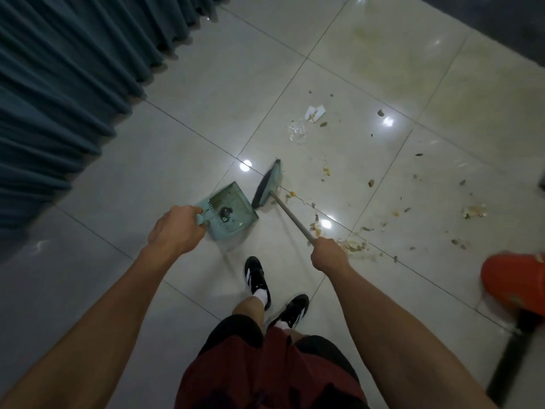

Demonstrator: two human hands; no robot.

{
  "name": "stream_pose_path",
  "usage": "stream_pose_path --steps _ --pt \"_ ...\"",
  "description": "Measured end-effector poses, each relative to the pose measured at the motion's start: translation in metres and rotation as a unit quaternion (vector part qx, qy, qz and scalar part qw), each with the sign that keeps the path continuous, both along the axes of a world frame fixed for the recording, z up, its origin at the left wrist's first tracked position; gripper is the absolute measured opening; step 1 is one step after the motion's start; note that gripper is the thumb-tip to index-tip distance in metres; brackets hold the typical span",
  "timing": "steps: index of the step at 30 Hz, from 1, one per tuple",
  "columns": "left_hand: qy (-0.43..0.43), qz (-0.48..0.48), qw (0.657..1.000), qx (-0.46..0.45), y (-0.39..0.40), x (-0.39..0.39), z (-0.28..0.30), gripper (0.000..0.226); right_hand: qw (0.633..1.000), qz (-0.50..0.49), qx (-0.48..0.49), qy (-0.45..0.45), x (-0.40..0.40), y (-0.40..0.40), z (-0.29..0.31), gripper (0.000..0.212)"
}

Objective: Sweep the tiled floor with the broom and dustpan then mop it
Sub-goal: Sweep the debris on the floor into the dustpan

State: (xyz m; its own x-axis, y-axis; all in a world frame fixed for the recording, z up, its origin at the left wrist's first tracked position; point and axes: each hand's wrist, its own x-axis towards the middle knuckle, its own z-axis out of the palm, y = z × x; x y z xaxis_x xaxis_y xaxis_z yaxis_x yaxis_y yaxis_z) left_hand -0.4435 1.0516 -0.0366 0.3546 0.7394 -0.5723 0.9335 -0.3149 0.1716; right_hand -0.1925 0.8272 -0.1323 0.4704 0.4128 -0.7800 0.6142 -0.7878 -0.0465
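My left hand (pixel 176 229) grips the handle of a pale green dustpan (pixel 233 209), which holds a dark clump of dirt and hangs low over the glossy tiled floor (pixel 188 113). My right hand (pixel 328 252) is closed around the wooden stick of a broom (pixel 290 215). The broom's green head with dark bristles (pixel 267 185) sits just right of the dustpan's mouth. Crumbs and scraps (pixel 354 246) lie scattered to the right of the broom. Torn paper (pixel 315 113) and a clear wrapper (pixel 297 131) lie farther ahead.
A teal curtain (pixel 67 93) hangs along the left. An orange bucket (pixel 514 280) stands at the right edge, with a dark pole (pixel 513 352) below it. A dark wall base (pixel 501 28) runs across the top right. My feet in black shoes (pixel 258 277) stand below the dustpan.
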Motion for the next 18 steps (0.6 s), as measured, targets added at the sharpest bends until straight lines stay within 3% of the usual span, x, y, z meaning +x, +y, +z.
stream_pose_path --steps 4,18 --pt "0.004 -0.048 0.999 0.004 -0.031 0.035 0.000 0.030 0.999 -0.038 -0.015 -0.005 0.019 -0.056 0.006 0.033" --pt "-0.009 -0.164 0.986 0.005 -0.141 0.160 0.009 0.009 0.979 -0.198 -0.027 -0.035 0.061 -0.233 0.025 0.028"
